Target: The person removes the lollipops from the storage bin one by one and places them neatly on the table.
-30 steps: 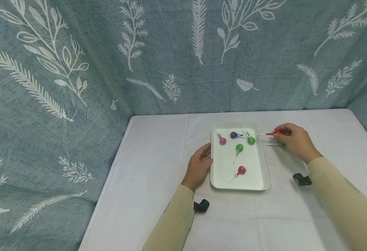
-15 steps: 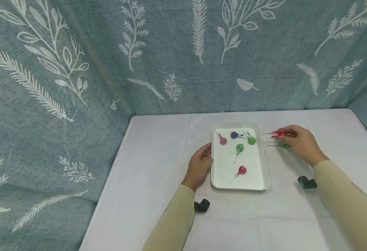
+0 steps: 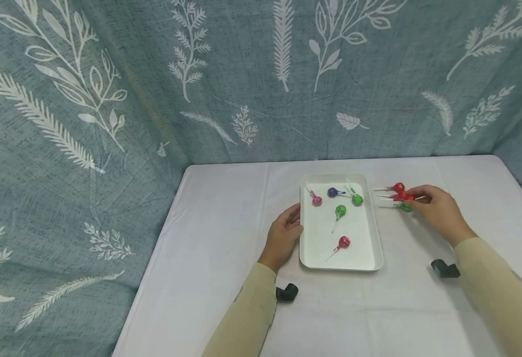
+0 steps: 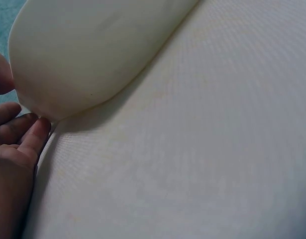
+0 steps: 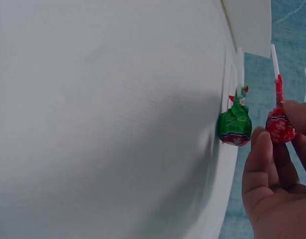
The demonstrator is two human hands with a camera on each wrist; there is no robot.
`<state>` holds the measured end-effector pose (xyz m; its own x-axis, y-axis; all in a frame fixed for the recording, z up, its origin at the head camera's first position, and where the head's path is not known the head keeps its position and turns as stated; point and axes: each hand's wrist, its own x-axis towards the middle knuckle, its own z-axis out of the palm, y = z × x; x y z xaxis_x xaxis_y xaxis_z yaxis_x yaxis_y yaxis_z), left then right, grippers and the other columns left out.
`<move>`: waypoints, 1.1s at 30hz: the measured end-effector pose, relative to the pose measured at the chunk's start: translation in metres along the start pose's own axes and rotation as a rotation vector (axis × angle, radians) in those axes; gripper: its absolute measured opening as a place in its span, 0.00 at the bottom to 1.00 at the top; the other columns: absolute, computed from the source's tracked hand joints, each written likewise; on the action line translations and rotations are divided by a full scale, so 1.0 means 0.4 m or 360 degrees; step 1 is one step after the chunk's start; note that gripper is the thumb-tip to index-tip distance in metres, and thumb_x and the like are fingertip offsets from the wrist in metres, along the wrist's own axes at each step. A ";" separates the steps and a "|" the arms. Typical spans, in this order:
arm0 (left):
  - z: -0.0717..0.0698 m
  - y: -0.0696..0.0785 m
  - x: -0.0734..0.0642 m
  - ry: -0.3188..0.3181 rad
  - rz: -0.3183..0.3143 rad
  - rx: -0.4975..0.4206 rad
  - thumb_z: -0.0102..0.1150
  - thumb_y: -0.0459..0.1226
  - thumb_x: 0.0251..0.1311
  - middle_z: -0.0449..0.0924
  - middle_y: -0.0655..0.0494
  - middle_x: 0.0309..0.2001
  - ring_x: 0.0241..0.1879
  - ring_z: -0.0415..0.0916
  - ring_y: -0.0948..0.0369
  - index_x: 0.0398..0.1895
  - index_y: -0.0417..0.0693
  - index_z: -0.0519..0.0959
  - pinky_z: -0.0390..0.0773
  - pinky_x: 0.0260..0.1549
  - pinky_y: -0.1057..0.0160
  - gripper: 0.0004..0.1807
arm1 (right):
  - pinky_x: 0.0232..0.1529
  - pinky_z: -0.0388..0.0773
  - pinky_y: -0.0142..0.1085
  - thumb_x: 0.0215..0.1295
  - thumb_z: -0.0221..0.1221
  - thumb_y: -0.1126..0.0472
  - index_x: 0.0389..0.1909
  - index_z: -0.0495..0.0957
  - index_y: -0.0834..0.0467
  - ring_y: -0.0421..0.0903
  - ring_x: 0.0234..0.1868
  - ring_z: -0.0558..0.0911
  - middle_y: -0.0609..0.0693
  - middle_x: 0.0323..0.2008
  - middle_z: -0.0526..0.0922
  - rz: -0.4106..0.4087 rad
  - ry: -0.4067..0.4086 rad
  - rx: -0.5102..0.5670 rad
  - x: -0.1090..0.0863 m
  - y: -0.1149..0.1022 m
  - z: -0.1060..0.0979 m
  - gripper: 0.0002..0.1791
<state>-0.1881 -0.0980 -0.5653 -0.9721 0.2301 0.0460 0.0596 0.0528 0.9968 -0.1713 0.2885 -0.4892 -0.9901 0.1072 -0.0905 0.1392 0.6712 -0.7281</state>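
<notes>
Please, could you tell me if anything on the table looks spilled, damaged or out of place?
Nothing stands out as spilled or damaged. At most, the lollipops in the white tray look slightly untidy, because their sticks point in different directions.

Tabletop [image 3: 225, 223]: draped in white cloth, smooth overall, faint straight creases running front to back; far corners rounded. A shallow white tray [image 3: 362, 248] lies right of centre, flat, long sides running front to back, corners rounded. Just beside its right rim, on the cloth: red lollipop [image 3: 397, 187], the farther back, and green lollipop [image 3: 405, 208], nearer the front. Both sticks point left toward the tray, roughly parallel. Between the two, red wrapper; contact with cloth there undetermined.
</notes>
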 end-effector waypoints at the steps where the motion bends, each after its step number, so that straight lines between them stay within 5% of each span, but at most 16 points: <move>1: 0.000 -0.001 0.000 0.0001 0.0000 0.0002 0.57 0.27 0.71 0.77 0.48 0.73 0.68 0.78 0.56 0.79 0.37 0.71 0.78 0.67 0.63 0.32 | 0.42 0.77 0.39 0.82 0.62 0.55 0.67 0.78 0.68 0.61 0.54 0.77 0.67 0.61 0.78 -0.0002 0.0004 -0.0002 -0.003 0.002 0.001 0.24; 8: 0.003 0.000 0.002 -0.0001 0.0004 0.0000 0.57 0.26 0.71 0.77 0.48 0.73 0.68 0.78 0.56 0.79 0.39 0.71 0.78 0.67 0.63 0.32 | 0.33 0.75 0.28 0.82 0.63 0.54 0.65 0.78 0.68 0.57 0.50 0.77 0.66 0.57 0.80 -0.0024 0.0065 -0.0013 -0.014 0.018 0.004 0.24; 33: 0.010 -0.006 0.004 0.0007 0.0042 -0.0042 0.56 0.26 0.71 0.77 0.47 0.72 0.68 0.79 0.55 0.79 0.37 0.71 0.79 0.67 0.62 0.32 | 0.30 0.83 0.30 0.79 0.66 0.58 0.60 0.78 0.70 0.51 0.42 0.84 0.63 0.48 0.85 0.0038 -0.0007 0.0046 -0.031 0.059 0.027 0.20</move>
<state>-0.1890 -0.0940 -0.5681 -0.9712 0.2268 0.0728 0.0796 0.0209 0.9966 -0.1558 0.2951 -0.5126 -0.9866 0.1194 -0.1109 0.1620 0.6470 -0.7451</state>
